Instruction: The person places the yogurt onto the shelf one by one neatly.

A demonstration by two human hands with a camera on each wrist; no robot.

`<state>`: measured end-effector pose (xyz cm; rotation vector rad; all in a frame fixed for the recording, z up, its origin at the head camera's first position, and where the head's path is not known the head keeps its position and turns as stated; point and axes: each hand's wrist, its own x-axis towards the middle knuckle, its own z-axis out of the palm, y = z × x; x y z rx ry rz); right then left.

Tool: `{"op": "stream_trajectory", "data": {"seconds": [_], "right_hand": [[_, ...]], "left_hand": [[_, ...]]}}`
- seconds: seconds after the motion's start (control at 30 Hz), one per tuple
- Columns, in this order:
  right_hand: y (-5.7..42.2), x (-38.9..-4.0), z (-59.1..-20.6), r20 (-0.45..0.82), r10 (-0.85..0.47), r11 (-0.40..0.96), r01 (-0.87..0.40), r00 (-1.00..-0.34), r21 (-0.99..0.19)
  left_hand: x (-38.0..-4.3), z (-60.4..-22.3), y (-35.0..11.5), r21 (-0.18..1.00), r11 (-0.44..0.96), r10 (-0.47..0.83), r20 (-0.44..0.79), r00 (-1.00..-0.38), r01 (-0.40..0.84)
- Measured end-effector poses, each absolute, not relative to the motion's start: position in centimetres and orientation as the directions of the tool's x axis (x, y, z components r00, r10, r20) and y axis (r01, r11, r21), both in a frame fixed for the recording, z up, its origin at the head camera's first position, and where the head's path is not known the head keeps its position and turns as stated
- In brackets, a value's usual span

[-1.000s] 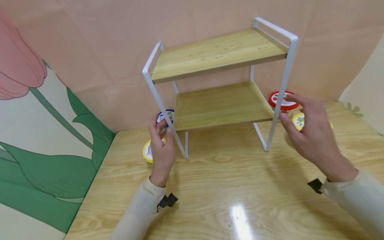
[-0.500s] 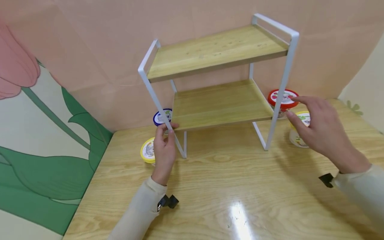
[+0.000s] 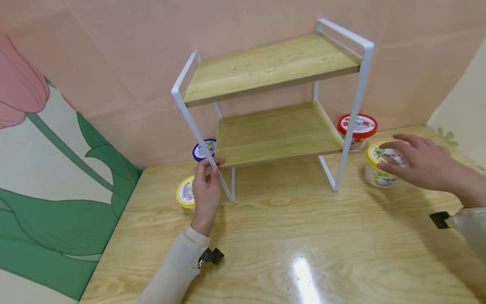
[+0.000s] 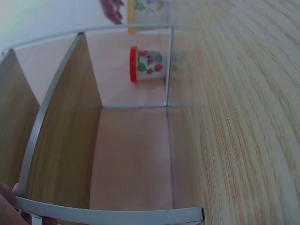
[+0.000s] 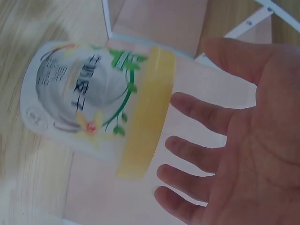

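Note:
A two-tier wooden shelf rack (image 3: 281,135) with a white metal frame stands on the table. At its front left leg, near the lower board's corner, my left hand (image 3: 206,198) pinches the frame between thumb and fingers. My right hand (image 3: 429,164) hovers by the yellow lid of a round tub (image 3: 381,179) right of the rack, fingers spread and relaxed. In the right wrist view a gap shows between those fingertips and the tub (image 5: 84,103), which carries printed flowers and writing. Behind that tub stands a red-lidded tub (image 3: 358,126), partly crossed by the rack's right leg.
Left of the rack are a blue-lidded tub (image 3: 201,150) and another yellow-lidded tub (image 3: 185,193), the latter partly hidden by my left hand. A pink backdrop (image 3: 125,76) rises behind the wooden table (image 3: 265,236). A wall panel with painted leaves (image 3: 57,211) borders the left.
My right hand has moved right, from beside the rack's right leg to the yellow-lidded tub. My left fingers have closed round the left leg. The rack stays in nearly the same place.

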<state>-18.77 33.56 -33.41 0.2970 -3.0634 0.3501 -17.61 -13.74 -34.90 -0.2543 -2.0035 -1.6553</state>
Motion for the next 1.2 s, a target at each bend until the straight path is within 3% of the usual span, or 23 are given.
{"op": "stream_trajectory", "data": {"seconds": [0.4,0.77,1.2], "right_hand": [[35.5,-19.6,-34.4,0.008,-0.223,0.946,-0.218,-0.975,-0.24],[35.7,-19.9,-34.5,0.031,-0.259,0.904,-0.254,-0.965,-0.345],[36.1,-19.6,-34.8,-0.057,-0.195,0.939,-0.17,-0.979,-0.3]], "left_hand": [[-17.8,-35.3,-14.1,0.842,0.243,-0.167,0.525,-0.835,0.481],[-18.0,-35.7,-14.4,0.829,0.237,-0.152,0.547,-0.823,0.507],[-18.2,-35.8,-14.6,0.825,0.232,-0.172,0.556,-0.813,0.515]]}}
